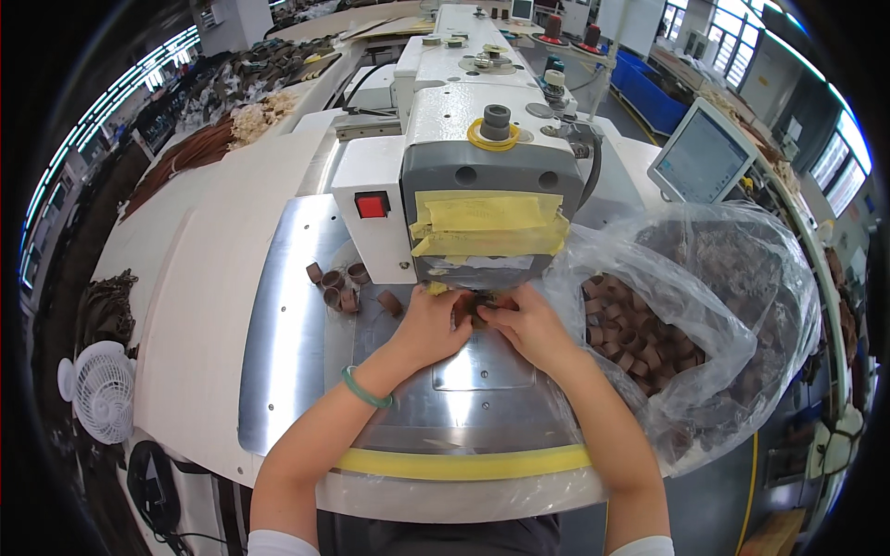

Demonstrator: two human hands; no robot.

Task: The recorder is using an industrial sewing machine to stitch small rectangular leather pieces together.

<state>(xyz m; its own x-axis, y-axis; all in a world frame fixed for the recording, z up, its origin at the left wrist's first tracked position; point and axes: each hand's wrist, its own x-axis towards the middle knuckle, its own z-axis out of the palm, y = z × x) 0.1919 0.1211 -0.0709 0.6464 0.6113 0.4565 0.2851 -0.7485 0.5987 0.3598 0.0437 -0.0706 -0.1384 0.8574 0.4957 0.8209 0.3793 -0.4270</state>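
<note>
Under the front of a white and grey industrial sewing machine, both hands meet over the metal work plate. My left hand is closed, its fingertips on a small brown loop. My right hand pinches the same loop from the other side. The fingers and the machine head hide most of that loop, and the needle area cannot be seen. Left of my left hand, several brown loops lie on the plate. A clear plastic bag with many more brown loops rests to the right.
A red switch sits on the machine's left side. A small screen stands at the right. Yellow tape runs along the table's front edge. A white fan is at far left, with brown strips on the table beyond.
</note>
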